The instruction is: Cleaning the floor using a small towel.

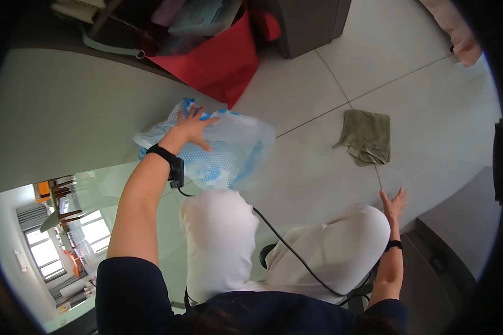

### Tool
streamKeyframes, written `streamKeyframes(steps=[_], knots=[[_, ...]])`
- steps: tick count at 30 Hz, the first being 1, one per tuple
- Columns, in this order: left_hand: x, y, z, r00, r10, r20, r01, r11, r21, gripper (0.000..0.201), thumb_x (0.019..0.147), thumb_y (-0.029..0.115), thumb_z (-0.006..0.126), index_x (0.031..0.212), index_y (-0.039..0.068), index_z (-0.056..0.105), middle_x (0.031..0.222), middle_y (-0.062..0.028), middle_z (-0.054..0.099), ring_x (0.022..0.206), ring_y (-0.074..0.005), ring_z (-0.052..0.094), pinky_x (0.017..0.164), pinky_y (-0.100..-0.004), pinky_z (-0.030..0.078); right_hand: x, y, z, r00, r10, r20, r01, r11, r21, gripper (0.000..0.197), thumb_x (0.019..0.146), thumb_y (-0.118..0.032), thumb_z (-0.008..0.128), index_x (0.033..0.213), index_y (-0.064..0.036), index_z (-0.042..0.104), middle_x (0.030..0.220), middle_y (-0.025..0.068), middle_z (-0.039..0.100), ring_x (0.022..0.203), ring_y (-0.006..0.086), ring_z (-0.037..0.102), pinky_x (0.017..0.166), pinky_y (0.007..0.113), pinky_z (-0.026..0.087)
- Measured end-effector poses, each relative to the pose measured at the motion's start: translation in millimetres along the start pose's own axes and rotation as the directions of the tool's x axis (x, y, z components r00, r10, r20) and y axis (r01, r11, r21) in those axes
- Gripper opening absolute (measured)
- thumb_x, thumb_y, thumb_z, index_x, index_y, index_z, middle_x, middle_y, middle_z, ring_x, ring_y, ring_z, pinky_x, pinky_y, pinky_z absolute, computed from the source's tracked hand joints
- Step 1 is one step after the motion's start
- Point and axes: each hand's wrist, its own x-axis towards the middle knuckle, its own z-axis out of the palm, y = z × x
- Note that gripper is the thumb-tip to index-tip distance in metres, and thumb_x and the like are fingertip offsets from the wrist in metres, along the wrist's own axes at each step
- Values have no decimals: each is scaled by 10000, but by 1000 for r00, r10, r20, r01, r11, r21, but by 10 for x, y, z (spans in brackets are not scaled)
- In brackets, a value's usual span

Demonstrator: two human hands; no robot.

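Head view: a crumpled, translucent plastic bag [240, 142], dotted white with blue patches, lies on the grey tiled floor [299, 167] beneath the left hand [191, 131], whose fingers are spread; contact cannot be told. The right hand [395, 205], fingers likewise splayed, is beside the right knee [369, 223], apart from a folded olive cloth [369, 134]. Beyond the plastic bag, an open red bag [221, 67] contains a pale blue-green pack [200, 19] and a pink item [167, 11].
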Motion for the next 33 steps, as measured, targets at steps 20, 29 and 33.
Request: streamKeyframes(steps=[20,29,33], knots=[[192,-829,843,940,-247,-235,248,968,-27,1110,428,458,800,1351,157,262,1433,-159,18,1284,-446,33,964,-641,78,-227,-4515,929,719,-640,271,683,579,-445,800,701,-612,501,1364,-293,187,1434,131,77,1287,436,14,979,603,83],[721,-913,1246,959,-280,-36,279,960,-28,1409,372,456,830,1365,85,-98,1395,-233,-135,1267,-478,36,955,-650,55,-294,-3860,944,758,-636,144,641,684,-349,792,708,-629,504,1363,-301,203,1445,113,7,1301,399,-59,970,619,18],[771,-973,1347,966,-239,-101,231,969,-84,1427,366,461,834,1360,74,-114,1386,-258,-127,1262,-490,34,955,-649,46,-522,-3107,704,932,-362,18,343,865,-367,784,735,-593,504,1372,-263,187,1440,139,-6,1296,404,-67,960,623,5]])
